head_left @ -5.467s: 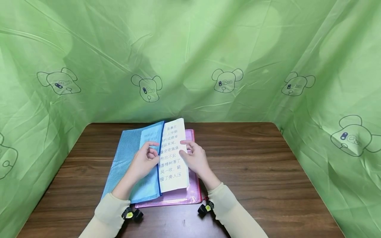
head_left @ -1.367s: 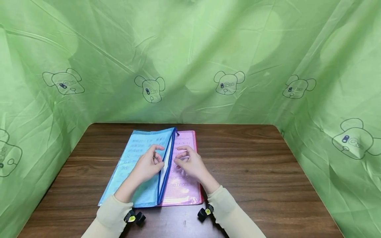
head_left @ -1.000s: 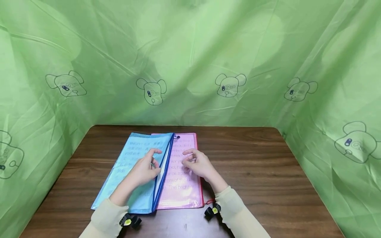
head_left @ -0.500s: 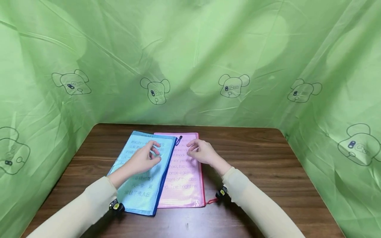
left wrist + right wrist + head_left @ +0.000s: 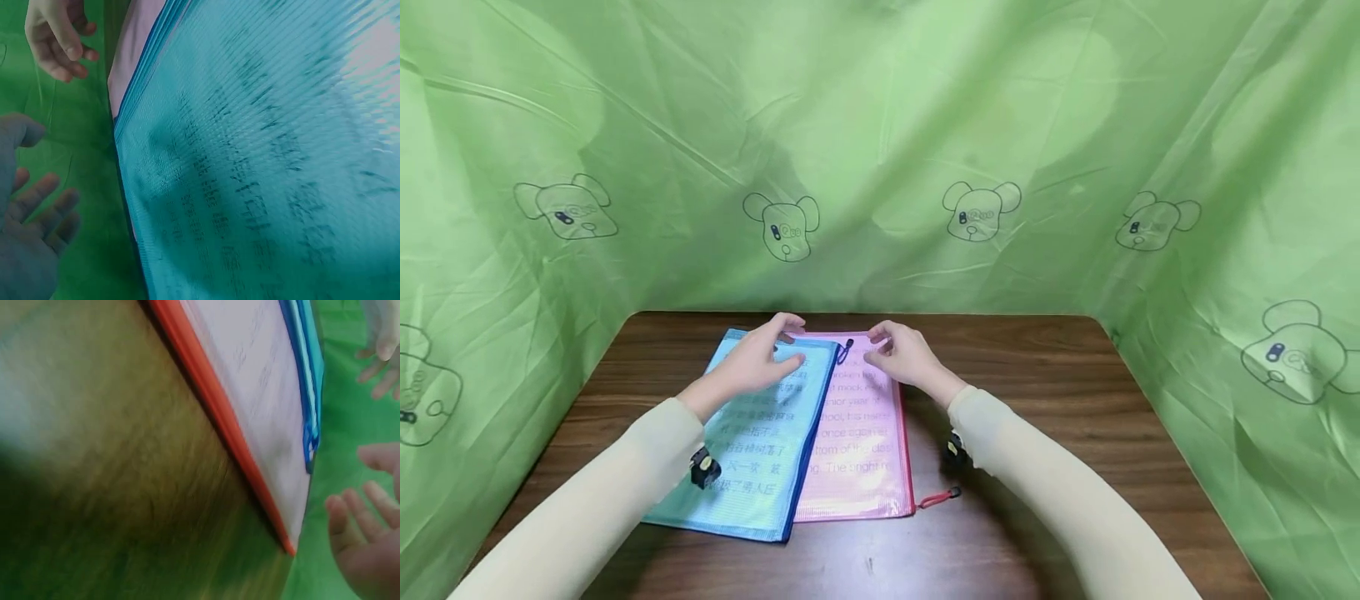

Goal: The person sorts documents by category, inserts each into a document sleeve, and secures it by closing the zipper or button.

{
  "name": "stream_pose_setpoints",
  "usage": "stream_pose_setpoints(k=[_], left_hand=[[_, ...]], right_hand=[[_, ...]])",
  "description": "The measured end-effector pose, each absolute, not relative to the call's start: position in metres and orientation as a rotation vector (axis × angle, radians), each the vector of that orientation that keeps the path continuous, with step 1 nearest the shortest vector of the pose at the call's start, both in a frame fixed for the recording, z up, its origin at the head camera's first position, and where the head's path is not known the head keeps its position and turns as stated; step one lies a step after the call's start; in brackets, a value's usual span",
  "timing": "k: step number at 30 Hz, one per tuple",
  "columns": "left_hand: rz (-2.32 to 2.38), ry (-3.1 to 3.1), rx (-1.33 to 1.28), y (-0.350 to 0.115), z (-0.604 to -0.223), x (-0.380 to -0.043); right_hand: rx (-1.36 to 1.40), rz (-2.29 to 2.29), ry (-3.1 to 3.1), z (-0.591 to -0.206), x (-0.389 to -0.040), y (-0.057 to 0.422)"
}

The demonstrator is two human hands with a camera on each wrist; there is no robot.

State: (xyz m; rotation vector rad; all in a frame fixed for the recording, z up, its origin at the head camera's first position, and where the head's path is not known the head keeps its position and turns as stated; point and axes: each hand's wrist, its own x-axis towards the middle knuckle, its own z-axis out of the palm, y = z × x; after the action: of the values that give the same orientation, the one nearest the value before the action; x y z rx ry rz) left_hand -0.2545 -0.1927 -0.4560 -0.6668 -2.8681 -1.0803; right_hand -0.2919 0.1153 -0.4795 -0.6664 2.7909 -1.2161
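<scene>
A blue zip pouch (image 5: 752,500) lies flat on the table, slightly askew, with a printed sheet showing through its translucent front. It overlaps the left part of a pink zip pouch (image 5: 857,496), which holds another printed sheet. My left hand (image 5: 756,358) hovers over the far part of the blue pouch with fingers bent loosely and thumb apart. Over the pink pouch's far right corner, my right hand (image 5: 910,354) hangs in a similar pose. Neither hand holds anything. The dark zipper pull (image 5: 846,348) of the blue pouch sits at its far right corner, between both hands.
A red zipper pull (image 5: 938,499) extends from the pink pouch's near right corner onto the brown wooden table (image 5: 1037,400). Green cloth (image 5: 880,167) with mouse-face drawings stands around the table's back and sides.
The printed sheet, earlier sticking out of the blue pouch, is now inside. That pouch's gaping edge now lies flat. Both hands have let go and moved toward the table's far edge.
</scene>
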Motion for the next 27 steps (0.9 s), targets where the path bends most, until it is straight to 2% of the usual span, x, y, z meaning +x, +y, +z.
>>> stream_pose_setpoints(k=[10, 27], left_hand=[[-1.090, -2.905, -0.635, -0.188, -0.484, -0.280], [-1.016, -2.955, -0.739, -0.164, -0.506, -0.308]], right_hand=[[-0.717, -1.398, 2.699, -0.497, -0.317, 0.100], [-0.652, -1.371, 2.689, -0.511, -0.316, 0.072]])
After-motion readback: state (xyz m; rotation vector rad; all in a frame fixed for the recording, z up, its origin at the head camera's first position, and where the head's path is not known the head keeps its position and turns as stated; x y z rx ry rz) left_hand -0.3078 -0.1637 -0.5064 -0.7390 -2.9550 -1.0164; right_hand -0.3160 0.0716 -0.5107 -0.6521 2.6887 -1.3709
